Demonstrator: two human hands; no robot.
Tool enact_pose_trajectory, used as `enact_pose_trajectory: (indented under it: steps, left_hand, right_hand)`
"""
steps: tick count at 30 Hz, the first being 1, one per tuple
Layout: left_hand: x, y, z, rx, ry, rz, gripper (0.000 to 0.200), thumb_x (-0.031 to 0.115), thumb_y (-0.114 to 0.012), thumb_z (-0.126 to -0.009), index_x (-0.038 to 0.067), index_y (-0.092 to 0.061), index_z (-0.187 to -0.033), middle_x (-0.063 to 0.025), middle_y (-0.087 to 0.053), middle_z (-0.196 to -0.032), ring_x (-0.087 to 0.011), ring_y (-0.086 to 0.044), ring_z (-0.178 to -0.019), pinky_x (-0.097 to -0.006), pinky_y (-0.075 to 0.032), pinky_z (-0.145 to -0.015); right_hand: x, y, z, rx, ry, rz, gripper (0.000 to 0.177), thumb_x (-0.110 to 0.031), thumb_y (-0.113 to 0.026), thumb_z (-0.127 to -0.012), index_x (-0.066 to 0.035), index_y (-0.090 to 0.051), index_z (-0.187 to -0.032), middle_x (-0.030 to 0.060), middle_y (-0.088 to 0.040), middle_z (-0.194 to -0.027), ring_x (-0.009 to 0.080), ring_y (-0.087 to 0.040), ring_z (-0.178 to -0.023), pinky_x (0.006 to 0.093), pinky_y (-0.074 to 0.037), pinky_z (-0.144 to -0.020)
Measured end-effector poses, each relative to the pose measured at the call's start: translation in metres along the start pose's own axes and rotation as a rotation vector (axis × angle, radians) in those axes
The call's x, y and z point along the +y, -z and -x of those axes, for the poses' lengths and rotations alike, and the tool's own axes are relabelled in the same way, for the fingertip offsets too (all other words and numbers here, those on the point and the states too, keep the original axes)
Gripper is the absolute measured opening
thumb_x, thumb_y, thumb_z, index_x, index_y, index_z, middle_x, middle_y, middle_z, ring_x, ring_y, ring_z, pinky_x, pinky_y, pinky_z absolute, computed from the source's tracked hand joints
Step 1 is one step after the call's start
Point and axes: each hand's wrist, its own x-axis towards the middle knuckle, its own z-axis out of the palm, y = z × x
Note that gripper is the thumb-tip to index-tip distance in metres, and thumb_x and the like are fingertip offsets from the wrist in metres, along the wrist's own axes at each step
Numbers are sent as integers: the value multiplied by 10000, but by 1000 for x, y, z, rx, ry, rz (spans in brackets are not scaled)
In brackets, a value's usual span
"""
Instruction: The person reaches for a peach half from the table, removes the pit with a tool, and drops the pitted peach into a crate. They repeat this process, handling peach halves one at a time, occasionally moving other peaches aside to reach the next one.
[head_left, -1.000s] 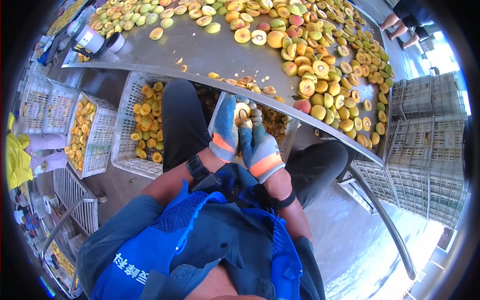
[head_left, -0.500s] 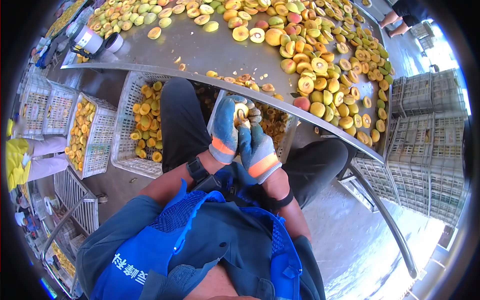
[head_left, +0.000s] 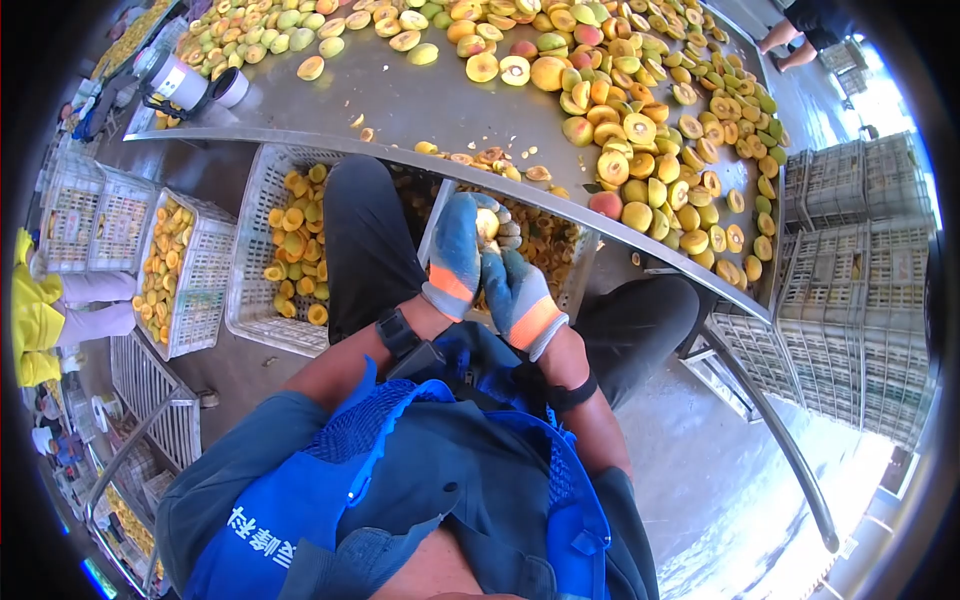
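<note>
Over my lap, my left hand (head_left: 457,242), in a blue-grey glove with an orange band, is wrapped round a yellow peach half (head_left: 487,222). My right hand (head_left: 516,292), gloved alike, is closed just below and against the fruit; whatever its fingers grip is hidden. Both hands are between my knees, in front of the metal table's edge. Beneath them is a crate of dark peach pieces (head_left: 552,240). On the table (head_left: 400,100) lie many peach halves (head_left: 640,128), some with the stone showing.
A crate of peach halves (head_left: 236,285) stands by my left knee, and another crate (head_left: 205,290) is farther left. Stacked crates (head_left: 850,290) are at the right, near a bent metal rail (head_left: 775,425). A white cup (head_left: 230,88) sits on the table. A person in yellow (head_left: 38,310) is at left.
The fruit has turned or sunk deeper into my left hand, so less of its cut face shows. My right hand has shifted slightly right and stays against the fruit.
</note>
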Motion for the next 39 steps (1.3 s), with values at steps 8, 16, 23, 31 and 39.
enact_pose_trajectory:
  steps: [8, 16, 23, 31, 39]
  left_hand:
    - [9, -3, 1, 30, 159, 85, 455, 481, -526, -1029, 65, -603, -861, -127, -646, -804, -249, -644, -723, -373, -565, -694]
    - [7, 15, -3, -128, 248, -69, 534, 512, -464, -1047, 48, -629, -840, -142, -666, -745, -251, -666, -660, -361, -577, -622]
    - [13, 10, -10, -216, 317, 52, 441, 463, -493, -1051, 41, -608, -995, -179, -677, -913, -292, -680, -782, -386, -585, -701]
    - [140, 123, -43, 71, -784, -1084, 187, 132, -664, -963, 0, -654, -1094, -113, -700, -1059, -201, -676, -977, -379, -553, -867]
    - [166, 90, -146, 24, -730, -1509, 254, 216, -727, -922, 54, -703, -1116, -187, -678, -1101, -316, -657, -1030, -391, -527, -896]
  right_hand:
    - [15, 1, 2, -77, -15, -41, 346, -272, -503, -1075, 49, -630, -1066, 138, -666, -765, 216, -644, -699, 349, -506, -645]
    - [9, 14, 8, -423, -444, -706, 426, -448, -468, -1073, -65, -612, -956, -20, -502, -602, 75, -407, -455, 232, -299, -413]
    - [45, 7, 9, -681, -611, -1625, 445, -479, -465, -1065, -62, -591, -975, -12, -429, -563, 89, -344, -400, 219, -256, -363]
    - [78, -13, -5, -78, -122, 222, 464, -425, -491, -1051, 9, -633, -970, 287, -659, -800, 456, -634, -726, 479, -524, -680]
    - [89, -11, -12, -171, -294, 151, 476, -412, -536, -1026, 33, -657, -1145, 364, -665, -981, 524, -638, -1008, 507, -531, -829]
